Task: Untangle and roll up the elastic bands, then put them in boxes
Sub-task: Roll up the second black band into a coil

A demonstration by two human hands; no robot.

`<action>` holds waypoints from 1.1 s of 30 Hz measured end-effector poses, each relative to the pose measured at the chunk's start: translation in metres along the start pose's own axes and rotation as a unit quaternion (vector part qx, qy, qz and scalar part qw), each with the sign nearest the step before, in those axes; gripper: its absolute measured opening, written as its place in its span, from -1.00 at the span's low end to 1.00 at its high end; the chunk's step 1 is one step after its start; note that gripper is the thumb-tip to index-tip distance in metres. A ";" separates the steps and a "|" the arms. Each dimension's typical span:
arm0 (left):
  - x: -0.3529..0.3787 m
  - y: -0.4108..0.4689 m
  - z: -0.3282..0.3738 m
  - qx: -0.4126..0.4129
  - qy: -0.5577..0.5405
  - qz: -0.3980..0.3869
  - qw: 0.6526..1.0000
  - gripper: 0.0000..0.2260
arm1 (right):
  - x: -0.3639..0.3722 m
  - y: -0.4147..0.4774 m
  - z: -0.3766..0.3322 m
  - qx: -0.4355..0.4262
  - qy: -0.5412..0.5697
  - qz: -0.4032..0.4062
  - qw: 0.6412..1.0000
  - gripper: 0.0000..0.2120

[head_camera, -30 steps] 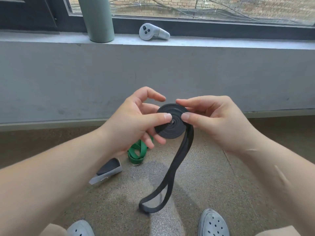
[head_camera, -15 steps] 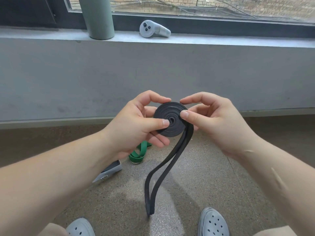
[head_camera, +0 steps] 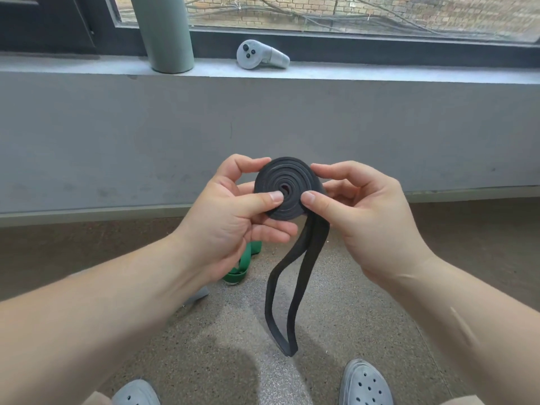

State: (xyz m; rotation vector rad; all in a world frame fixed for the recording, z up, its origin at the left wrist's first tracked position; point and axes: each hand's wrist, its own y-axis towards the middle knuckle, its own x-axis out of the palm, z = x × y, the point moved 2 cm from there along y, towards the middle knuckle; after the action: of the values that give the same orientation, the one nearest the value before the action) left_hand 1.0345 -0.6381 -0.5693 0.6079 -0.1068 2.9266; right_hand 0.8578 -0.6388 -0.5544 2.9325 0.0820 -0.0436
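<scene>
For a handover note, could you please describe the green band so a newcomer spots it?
On the speckled floor below the grey wall, the green band lies partly behind the left hand. The other band is black and held.

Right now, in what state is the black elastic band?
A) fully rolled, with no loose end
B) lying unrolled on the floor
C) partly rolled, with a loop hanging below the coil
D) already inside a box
C: the left hand and the right hand pinch the coil of the black band, and a loose loop hangs below it.
</scene>
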 end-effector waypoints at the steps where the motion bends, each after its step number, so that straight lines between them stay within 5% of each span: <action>1: 0.000 0.000 0.000 0.003 0.004 0.001 1.000 -0.66 | -0.001 0.001 -0.001 0.002 -0.007 -0.004 1.000 -0.75; 12: 0.004 -0.005 -0.011 -0.043 -0.022 0.018 0.999 -0.70 | 0.005 -0.003 0.009 0.047 0.065 0.008 0.997 -0.78; 18: -0.017 0.009 0.006 -0.025 0.214 -0.038 0.976 -0.79 | -0.011 0.007 0.002 0.080 0.000 -0.087 0.993 -0.76; 23: -0.016 0.003 0.011 -0.065 0.284 -0.183 0.939 -0.61 | -0.012 0.007 -0.002 0.098 -0.062 -0.195 0.974 -0.72; 33: -0.016 0.003 0.001 -0.057 0.191 -0.121 0.973 -0.74 | -0.013 0.012 0.000 0.110 -0.085 -0.134 0.981 -0.68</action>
State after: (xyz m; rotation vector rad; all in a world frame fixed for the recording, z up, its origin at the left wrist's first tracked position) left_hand 1.0491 -0.6434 -0.5745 0.0311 -0.1427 2.7163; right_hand 0.8450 -0.6517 -0.5515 3.0983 0.4748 -0.3656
